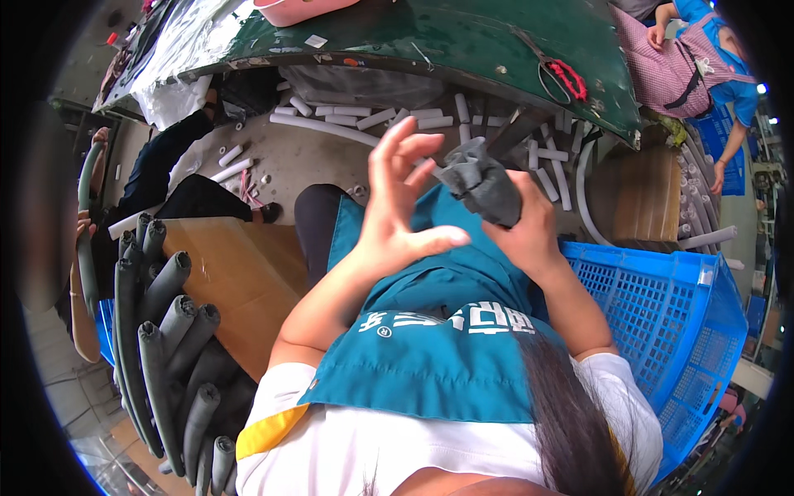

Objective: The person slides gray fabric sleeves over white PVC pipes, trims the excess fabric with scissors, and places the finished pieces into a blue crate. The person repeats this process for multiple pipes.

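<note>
Head view: right hand [533,231] has its grip clamped on the lower end of a crumpled dark-grey piece [484,186], held above the teal apron [447,376], near side of the green worktop [480,45]. Long axis slants forward-left, toward left hand [393,207]: fingers spread, just beside; contact unclear.

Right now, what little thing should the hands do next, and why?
Perhaps the left hand could close gently on the free end of the crumpled dark grey piece. The right hand grips it from the other side, while the left looks open and spread beside it; whether they touch, I can't tell.
</note>
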`<state>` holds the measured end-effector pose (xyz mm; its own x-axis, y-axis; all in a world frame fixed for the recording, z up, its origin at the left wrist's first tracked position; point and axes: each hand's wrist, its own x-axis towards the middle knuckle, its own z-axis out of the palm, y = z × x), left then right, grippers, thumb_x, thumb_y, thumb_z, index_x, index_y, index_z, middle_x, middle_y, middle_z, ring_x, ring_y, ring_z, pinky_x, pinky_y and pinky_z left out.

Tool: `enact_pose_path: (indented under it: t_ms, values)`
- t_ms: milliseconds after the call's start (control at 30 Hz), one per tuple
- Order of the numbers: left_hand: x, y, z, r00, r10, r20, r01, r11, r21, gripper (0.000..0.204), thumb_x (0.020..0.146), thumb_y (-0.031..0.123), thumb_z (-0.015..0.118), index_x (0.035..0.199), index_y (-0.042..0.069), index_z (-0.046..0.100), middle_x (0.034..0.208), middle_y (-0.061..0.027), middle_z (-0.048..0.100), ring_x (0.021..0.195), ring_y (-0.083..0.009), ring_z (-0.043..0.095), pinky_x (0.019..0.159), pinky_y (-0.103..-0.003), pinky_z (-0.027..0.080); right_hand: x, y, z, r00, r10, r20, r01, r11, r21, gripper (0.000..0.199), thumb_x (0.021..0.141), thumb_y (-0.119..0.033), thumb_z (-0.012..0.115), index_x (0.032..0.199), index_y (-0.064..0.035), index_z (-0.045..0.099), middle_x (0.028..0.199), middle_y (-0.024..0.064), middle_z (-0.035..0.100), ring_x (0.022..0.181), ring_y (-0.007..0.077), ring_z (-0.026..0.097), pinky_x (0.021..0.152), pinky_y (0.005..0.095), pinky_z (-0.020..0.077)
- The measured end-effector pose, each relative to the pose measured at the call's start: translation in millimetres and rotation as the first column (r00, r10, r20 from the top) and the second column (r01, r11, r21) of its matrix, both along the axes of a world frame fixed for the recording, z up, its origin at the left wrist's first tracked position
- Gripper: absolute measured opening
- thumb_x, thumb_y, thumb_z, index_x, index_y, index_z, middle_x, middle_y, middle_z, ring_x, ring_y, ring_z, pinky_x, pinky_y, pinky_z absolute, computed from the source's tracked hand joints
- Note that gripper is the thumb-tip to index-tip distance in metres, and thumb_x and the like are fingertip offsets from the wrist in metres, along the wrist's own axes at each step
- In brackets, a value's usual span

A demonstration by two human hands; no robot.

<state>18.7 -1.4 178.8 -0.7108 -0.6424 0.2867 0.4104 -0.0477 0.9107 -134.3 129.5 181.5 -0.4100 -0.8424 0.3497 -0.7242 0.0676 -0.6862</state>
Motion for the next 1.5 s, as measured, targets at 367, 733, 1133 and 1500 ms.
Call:
enact_pose_path:
  t_ms: [367,733,1133,1500]
  values:
    - [28,-19,46,0.940,0.185,0.286,0.043,0.769,-0.638,0.024,0.073,-0.001,0.076,0.095,0.004,0.070,0.092,-0.0068,0.056,0.087,-0.0203,0.055,0.078,-0.030,0.046,-6,1,-23,0.930,-0.025,-0.368,-0.034,0.988,-0.152,0.060,0.055,0.002,0.077,0.111,-0.0067,0.057,0.096,0.0105,0.063,0.086,0.0294,0.064,0.075,0.0386,0.0502]
    - [21,-5,50,0.857,0.389,0.338,-0.026,0.687,-0.726,0.036,0.064,0.013,0.084,0.092,0.008,0.063,0.098,-0.0096,0.055,0.096,-0.0295,0.051,0.083,-0.038,0.045,-7,1,-28,0.923,-0.043,-0.383,-0.017,0.988,-0.153,0.060,0.053,0.004,0.076,0.110,-0.0066,0.057,0.096,0.0107,0.062,0.085,0.0304,0.064,0.074,0.0401,0.0502]
    - [31,-1,48,0.932,0.306,0.194,0.004,0.527,-0.850,0.041,0.054,0.006,0.073,0.092,0.022,0.075,0.094,-0.0038,0.051,0.096,-0.0283,0.051,0.102,-0.058,0.036,-6,1,-33,0.932,-0.010,-0.362,-0.066,0.978,-0.196,0.049,0.064,0.001,0.074,0.109,-0.0021,0.056,0.094,0.0162,0.063,0.083,0.0343,0.064,0.072,0.0397,0.0531]
    - [28,-12,47,0.984,0.176,-0.006,-0.050,0.244,-0.968,0.021,0.065,0.013,0.073,0.085,0.016,0.072,0.091,0.0012,0.064,0.090,-0.0198,0.061,0.100,-0.048,0.044,-5,2,-33,0.938,-0.012,-0.347,-0.070,0.973,-0.222,0.046,0.065,0.006,0.071,0.108,-0.0008,0.057,0.094,0.0163,0.063,0.083,0.0332,0.065,0.072,0.0385,0.0529]
